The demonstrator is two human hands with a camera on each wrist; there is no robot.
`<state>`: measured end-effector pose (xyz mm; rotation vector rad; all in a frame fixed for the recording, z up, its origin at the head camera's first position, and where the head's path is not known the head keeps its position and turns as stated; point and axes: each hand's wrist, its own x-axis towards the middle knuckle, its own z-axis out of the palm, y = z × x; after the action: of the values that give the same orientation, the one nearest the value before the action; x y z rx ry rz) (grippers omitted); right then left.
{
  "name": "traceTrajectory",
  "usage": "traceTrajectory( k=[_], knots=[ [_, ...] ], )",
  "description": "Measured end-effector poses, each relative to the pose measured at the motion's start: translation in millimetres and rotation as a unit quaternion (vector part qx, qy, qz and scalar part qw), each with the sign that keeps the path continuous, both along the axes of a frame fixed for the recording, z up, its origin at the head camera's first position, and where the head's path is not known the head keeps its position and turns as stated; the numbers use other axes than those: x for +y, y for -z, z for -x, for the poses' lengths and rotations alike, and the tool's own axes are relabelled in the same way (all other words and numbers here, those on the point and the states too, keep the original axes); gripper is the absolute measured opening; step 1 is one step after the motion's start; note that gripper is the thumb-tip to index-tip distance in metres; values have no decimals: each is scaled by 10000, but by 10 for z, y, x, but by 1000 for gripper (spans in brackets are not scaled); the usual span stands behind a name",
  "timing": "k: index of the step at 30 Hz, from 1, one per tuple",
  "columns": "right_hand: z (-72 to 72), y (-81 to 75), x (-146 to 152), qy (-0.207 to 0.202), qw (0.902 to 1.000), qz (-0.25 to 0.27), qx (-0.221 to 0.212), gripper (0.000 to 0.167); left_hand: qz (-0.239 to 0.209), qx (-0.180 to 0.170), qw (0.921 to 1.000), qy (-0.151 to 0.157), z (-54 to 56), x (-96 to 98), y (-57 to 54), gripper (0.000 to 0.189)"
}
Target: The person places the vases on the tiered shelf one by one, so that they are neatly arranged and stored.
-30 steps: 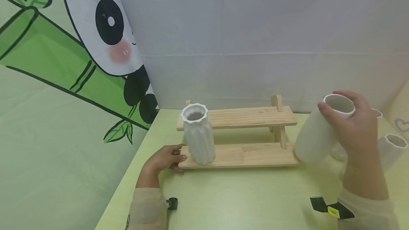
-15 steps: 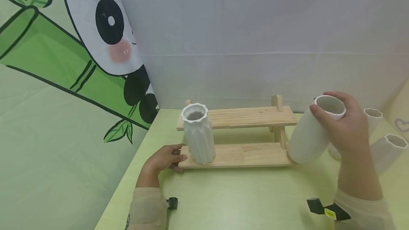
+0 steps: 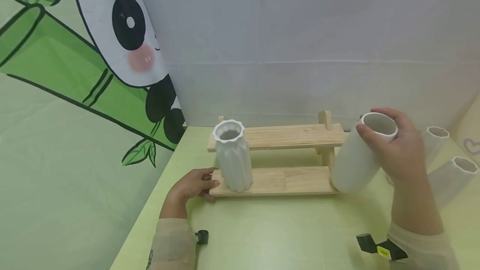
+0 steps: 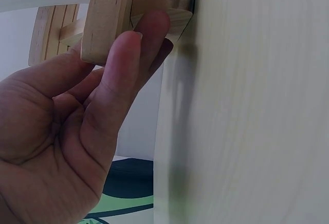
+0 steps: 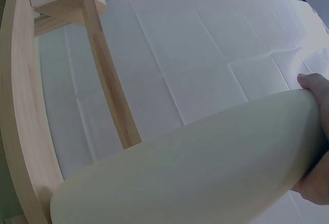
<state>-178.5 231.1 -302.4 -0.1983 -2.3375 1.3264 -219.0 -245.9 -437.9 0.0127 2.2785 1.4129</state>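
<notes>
My right hand (image 3: 403, 153) grips a smooth white vase (image 3: 354, 161) near its rim, thumb on the near side and fingers round the far side. The vase leans, its mouth towards the right, and its base overlaps the right end of a two-tier wooden shelf (image 3: 292, 180). In the right wrist view the vase (image 5: 195, 157) lies across the lower board's end; whether it touches is unclear. With thumb and fingers my left hand (image 3: 193, 184) pinches the left end of the lower board, seen closely in the left wrist view (image 4: 105, 23). A ribbed white vase (image 3: 234, 159) stands upright beside that hand.
Two more white vases, one farther back (image 3: 435, 141) and one nearer (image 3: 453, 180), stand at the right, partly hidden by my right arm. A white cloth wall (image 3: 281, 53) rises behind the shelf, with a panda-printed cloth (image 3: 93, 61) at the left.
My right hand has carried the smooth vase left, from beside the shelf's right end to overlapping it. My left hand and the ribbed vase have stayed in place.
</notes>
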Motion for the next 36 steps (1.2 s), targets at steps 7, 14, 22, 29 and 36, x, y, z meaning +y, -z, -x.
traceTrajectory(
  k=[7, 14, 22, 29, 36],
  knots=[
    [30, -5, -39, -116, 9999, 74, -12, 50, -106, 16, 9999, 48, -2, 39, -24, 70],
    [69, -11, -58, -177, 9998, -85, -49, 51, 20, -25, 9999, -104, 0, 77, -17, 72],
    [119, -31, -116, -463, 9989, -20, -16, 52, 29, -79, 9994, -326, 20, 111, 14, 72],
    [138, -42, -145, -515, 9987, 12, 53, 51, 107, -15, 9994, -343, 33, 131, -5, 73],
    [123, -39, -188, -567, 9983, 44, 92, 50, 136, -9, 9992, -375, 33, 122, 3, 72]
  ],
)
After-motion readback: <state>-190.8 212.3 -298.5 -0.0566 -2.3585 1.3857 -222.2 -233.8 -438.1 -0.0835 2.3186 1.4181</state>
